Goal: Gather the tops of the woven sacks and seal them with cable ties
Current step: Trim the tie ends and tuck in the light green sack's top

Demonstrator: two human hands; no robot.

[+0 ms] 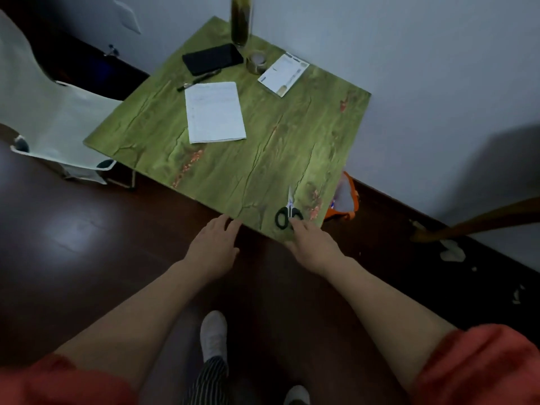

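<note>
Scissors [287, 216] lie at the near edge of the green table [263, 159], handles toward the person, presumably kept within reach for trimming tie ends. Right hand [314, 244] reaches over that edge, fingers loosely extended, tips at the handles; no grasp is evident. Left hand [214, 244] hovers at the table edge, fingers relaxed, holding nothing. No woven sack or cable tie is visible. An orange-rimmed bag [344, 200] on the floor beside the table may be related; not confirmed. Phone [212, 59] and paper [215, 112] sit farther back.

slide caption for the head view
Right hand touches black scissors near the edge of a green table; left hand open beside it.
</note>
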